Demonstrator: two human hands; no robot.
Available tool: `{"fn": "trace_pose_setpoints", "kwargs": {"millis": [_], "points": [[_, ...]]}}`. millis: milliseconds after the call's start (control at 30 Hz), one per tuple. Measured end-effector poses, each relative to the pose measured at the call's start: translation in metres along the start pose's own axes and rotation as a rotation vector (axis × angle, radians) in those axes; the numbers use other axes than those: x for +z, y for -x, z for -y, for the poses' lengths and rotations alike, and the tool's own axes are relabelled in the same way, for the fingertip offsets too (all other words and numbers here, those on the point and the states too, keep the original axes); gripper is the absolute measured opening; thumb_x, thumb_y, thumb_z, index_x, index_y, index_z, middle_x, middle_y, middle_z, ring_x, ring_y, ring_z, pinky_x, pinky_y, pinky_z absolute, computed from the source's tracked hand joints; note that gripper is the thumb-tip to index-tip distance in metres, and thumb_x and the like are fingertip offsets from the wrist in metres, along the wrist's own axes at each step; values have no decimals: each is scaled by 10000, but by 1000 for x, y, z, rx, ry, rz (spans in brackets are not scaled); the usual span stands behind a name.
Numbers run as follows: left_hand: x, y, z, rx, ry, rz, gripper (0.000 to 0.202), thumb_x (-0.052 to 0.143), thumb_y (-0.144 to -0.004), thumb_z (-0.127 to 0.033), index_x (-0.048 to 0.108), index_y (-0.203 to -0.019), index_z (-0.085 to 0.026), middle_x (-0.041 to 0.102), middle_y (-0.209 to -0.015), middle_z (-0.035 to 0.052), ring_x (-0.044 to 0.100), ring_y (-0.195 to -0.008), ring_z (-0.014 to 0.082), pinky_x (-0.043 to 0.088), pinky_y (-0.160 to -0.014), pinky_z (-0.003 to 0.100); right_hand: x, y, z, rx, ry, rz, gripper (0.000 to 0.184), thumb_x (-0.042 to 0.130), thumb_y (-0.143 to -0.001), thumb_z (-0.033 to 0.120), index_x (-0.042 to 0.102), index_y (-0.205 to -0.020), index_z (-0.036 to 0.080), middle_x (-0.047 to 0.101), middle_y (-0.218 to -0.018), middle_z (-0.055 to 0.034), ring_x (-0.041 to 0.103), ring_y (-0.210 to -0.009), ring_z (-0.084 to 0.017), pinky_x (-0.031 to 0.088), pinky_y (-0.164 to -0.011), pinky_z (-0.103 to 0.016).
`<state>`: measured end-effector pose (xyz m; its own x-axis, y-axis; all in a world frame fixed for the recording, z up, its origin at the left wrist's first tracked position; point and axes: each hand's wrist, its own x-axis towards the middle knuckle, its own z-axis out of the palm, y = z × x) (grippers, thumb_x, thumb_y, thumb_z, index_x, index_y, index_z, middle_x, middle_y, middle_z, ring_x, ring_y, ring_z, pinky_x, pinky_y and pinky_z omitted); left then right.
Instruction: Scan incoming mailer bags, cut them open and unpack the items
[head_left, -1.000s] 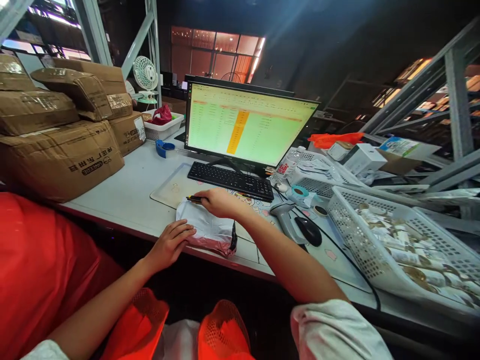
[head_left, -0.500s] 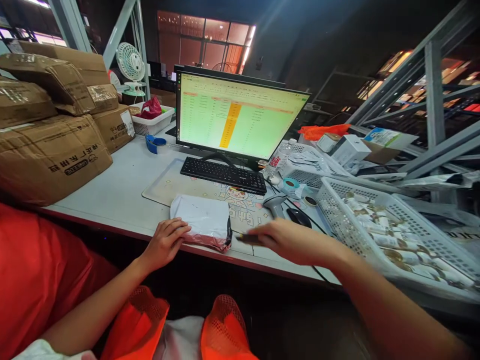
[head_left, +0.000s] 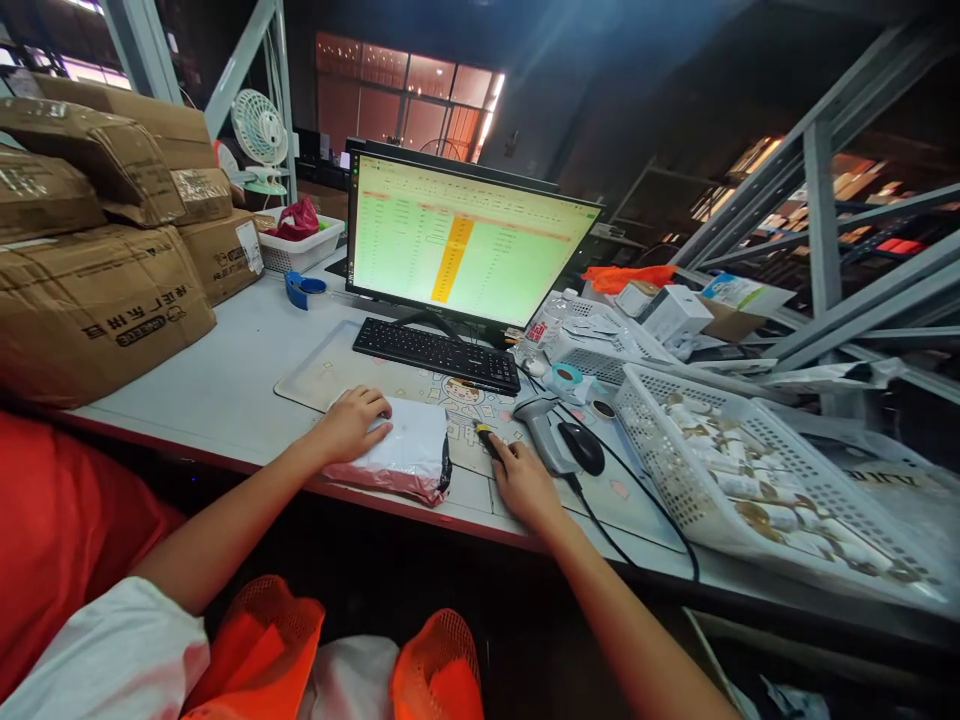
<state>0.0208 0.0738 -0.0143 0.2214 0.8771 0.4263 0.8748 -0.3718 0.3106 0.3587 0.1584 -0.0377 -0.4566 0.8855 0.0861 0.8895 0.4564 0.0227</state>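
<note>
A flat parcel (head_left: 405, 445) in white and pinkish plastic with a black end lies at the desk's front edge. My left hand (head_left: 356, 425) rests over its left top side, fingers laid across the far edge and thumb apart. To the right of the parcel, my right hand (head_left: 525, 485) has its fingers on a slim dark utility knife (head_left: 486, 438) with a yellow part near its front end. The knife points away from me, low over the desk mat, apart from the parcel. Whether it touches the mat I cannot tell. Part of its handle hides under my fingers.
A barcode scanner (head_left: 544, 435) and black mouse (head_left: 581, 447) sit just right of my right hand, cables trailing frontward. Beyond are a keyboard (head_left: 435, 355) and monitor (head_left: 465, 240). A white basket (head_left: 652, 450) of small rolls stands right; cartons (head_left: 97, 310) are stacked left.
My left hand has moved from the parcel's near left corner up onto its top. My right hand has come down and back toward me, and the knife has turned from pointing left to pointing away.
</note>
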Motion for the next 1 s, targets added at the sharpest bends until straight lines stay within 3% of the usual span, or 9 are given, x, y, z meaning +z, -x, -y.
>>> {"fn": "trace_pose_setpoints", "kwargs": {"millis": [167, 300, 367, 467, 600, 800, 1000], "points": [[1, 1, -3, -8, -16, 16, 115, 574, -973, -281, 655, -965, -199, 687, -996, 68, 552, -1000, 265, 452, -894, 433, -20, -29, 20, -140, -264, -242, 464, 439, -985, 300, 591, -1388, 127, 623, -1259, -177, 552, -1206, -319, 447, -1058, -459], [1, -2, -6, 9, -79, 17, 178, 545, -998, -297, 668, -933, -186, 665, -968, 82, 538, -981, 264, 444, -865, 424, -37, -66, 66, -344, -531, -330, 396, 475, -955, 267, 645, -1287, 136, 643, -1264, -155, 571, -1213, -270, 435, -1083, -423], [1, -3, -7, 29, -106, 14, 225, 522, -1013, -310, 687, -939, -175, 662, -983, 92, 533, -995, 267, 441, -871, 431, -39, -83, 93, -397, -598, -270, 378, 482, -931, 211, 661, -1256, 142, 660, -1246, -144, 592, -1190, -245, 439, -1077, -405], [1, -3, -7, 72, -84, 14, 285, 493, -1030, -309, 713, -917, -168, 683, -993, 88, 537, -997, 255, 431, -896, 436, -38, -101, 127, -444, -599, -76, 396, 480, -926, 171, 658, -1278, 144, 670, -1283, -134, 609, -1197, -217, 439, -1070, -363], [0, -2, -3, 141, -11, 18, 427, 417, -1055, -283, 695, -749, -181, 709, -851, 63, 560, -914, 220, 414, -882, 413, -38, -107, 148, -438, -373, 169, 436, 454, -1009, 368, 623, -1371, 194, 688, -1312, -130, 643, -1191, -271, 462, -1013, -390], [2, 1, 4, 253, 54, 2, 525, 355, -1073, -314, 602, -626, -189, 663, -640, 40, 575, -724, 180, 405, -808, 376, -44, -107, 150, -429, -233, 236, 600, 470, -983, 589, 541, -1460, 231, 673, -1355, -127, 651, -1194, -304, 467, -967, -380], [-7, 6, -13, 365, 23, -13, 531, 389, -1060, -339, 597, -592, -196, 623, -561, 36, 551, -625, 178, 420, -775, 380, -41, -111, 151, -349, -191, 220, 617, 356, -991, 705, 706, -1194, 238, 751, -1158, -129, 687, -1076, -294, 467, -864, -348]]}}
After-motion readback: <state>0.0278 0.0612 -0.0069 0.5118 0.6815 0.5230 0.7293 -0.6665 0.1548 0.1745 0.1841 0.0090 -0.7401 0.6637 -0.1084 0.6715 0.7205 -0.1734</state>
